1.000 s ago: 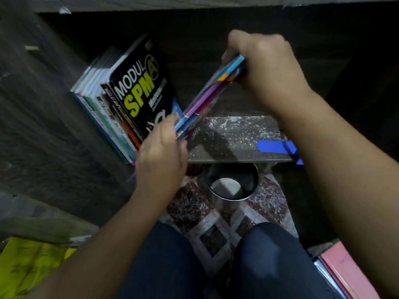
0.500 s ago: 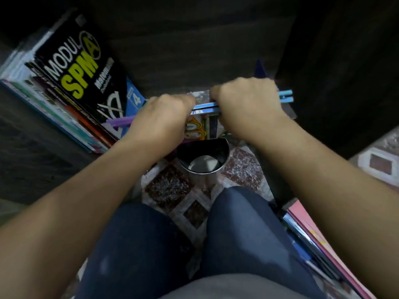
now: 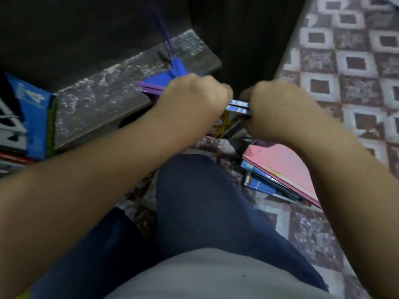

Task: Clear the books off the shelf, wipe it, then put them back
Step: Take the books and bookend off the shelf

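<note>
Both hands hold a small bundle of thin books (image 3: 238,107) edge-up in front of me, blue spines showing between the fists and purple covers sticking out on the left. My left hand (image 3: 194,98) grips the bundle's left part, my right hand (image 3: 278,106) grips its right end. The bundle is off the shelf, above the floor to the right of the dusty dark shelf board (image 3: 121,91). Several books (image 3: 23,117) still lean at the shelf's left end. A stack of books with a pink cover on top (image 3: 278,167) lies on the floor below my right hand.
A blue cloth (image 3: 170,74) lies on the shelf board behind my left hand. The shelf's dark side panel (image 3: 248,39) stands behind my hands. Patterned floor tiles (image 3: 349,65) spread to the right. My knees in dark trousers (image 3: 205,201) fill the lower middle.
The bundle came out of the shelf, turned level, and travelled right with both hands toward the floor stack. The view swung right, so the leaning books slid to the left edge.
</note>
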`<state>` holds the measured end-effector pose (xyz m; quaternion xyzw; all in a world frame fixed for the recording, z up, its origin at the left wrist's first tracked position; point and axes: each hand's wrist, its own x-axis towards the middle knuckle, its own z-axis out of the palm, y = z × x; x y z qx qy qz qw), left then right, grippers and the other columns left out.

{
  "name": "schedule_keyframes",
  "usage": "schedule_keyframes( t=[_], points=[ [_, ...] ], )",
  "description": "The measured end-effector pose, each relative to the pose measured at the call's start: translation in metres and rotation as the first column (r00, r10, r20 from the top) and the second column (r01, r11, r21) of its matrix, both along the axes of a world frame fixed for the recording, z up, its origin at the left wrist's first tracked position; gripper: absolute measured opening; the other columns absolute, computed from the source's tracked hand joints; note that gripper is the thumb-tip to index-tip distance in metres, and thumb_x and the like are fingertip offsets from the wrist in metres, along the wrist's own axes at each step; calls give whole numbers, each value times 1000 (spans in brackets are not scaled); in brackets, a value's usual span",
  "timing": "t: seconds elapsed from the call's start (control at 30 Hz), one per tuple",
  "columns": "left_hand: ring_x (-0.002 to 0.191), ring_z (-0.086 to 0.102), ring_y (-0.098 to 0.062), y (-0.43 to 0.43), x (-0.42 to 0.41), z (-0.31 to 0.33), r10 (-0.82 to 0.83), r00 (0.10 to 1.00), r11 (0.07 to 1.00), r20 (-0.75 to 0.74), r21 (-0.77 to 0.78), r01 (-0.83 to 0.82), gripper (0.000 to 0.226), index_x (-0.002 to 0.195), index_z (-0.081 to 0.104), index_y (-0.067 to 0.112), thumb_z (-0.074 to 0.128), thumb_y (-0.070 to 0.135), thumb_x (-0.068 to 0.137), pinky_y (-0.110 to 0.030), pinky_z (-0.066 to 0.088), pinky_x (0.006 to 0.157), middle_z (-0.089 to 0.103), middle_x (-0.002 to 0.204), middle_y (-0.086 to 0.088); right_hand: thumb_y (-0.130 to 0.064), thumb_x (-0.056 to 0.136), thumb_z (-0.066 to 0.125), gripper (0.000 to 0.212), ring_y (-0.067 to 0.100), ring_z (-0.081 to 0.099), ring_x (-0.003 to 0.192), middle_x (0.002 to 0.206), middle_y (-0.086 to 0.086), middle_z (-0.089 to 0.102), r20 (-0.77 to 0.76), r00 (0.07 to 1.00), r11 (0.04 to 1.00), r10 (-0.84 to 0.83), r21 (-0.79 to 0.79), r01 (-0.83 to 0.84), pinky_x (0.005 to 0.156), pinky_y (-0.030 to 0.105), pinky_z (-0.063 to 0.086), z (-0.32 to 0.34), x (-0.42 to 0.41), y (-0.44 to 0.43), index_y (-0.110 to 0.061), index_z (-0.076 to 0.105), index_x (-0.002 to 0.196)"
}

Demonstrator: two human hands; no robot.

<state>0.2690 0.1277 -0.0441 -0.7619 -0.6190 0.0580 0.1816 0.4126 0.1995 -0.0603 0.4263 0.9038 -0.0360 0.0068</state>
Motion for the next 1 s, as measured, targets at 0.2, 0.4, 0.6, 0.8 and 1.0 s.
schedule_keyframes(
  t=[0.2, 0.4, 0.6, 0.8, 1.0],
  points=[
    [79, 59, -32, 40, 59, -26, -141, 984, 984, -109, -122, 127, 14, 84, 59, 11, 68, 12, 73, -36, 39, 68, 63, 81, -9, -22, 88, 55, 32, 35, 63, 91, 98, 10, 65, 51, 979, 980, -196, -13, 197, 64, 32, 36, -34, 94, 1, -34, 63, 117],
    [92, 55, -31, 69, 98, -43, -187, 970, 973, -154, -164, 162, 39, 100, 54, 10, 26, 7, 74, -36, 34, 73, 59, 99, -9, -10, 89, 51, 36, 34, 63, 86, 89, 8, 67, 40, 898, 893, -438, 137, 429, 67, 33, 30, -49, 155, 21, -33, 68, 110],
    [79, 58, -34, 128, 108, -97, -405, 913, 911, 51, -67, 408, 25, 103, 60, 6, 48, 12, 82, -37, 37, 63, 59, 91, -14, -6, 90, 44, 38, 31, 57, 109, 112, 9, 66, -146, 780, 762, -608, 169, 625, 110, 51, 19, -114, 176, 52, -23, 64, 118],
    [99, 57, -38, 152, 112, -161, -281, 944, 864, 175, -382, 328, 37, 123, 52, 9, 60, 23, 90, -44, 47, 69, 54, 114, -16, -19, 91, 47, 35, 29, 63, 110, 121, 0, 67, -167, 829, 791, -533, 250, 559, 97, 65, 35, -215, 174, 47, -24, 66, 119],
    [120, 49, -33, 124, 118, -239, -292, 953, 771, 82, -570, 285, 55, 150, 21, 12, 39, 9, 99, -45, 51, 78, 42, 136, -12, -13, 89, 53, 36, 30, 64, 109, 121, 1, 67, -158, 864, 844, -478, 192, 501, 94, 62, 40, -295, 179, 15, -24, 66, 121]
  ],
)
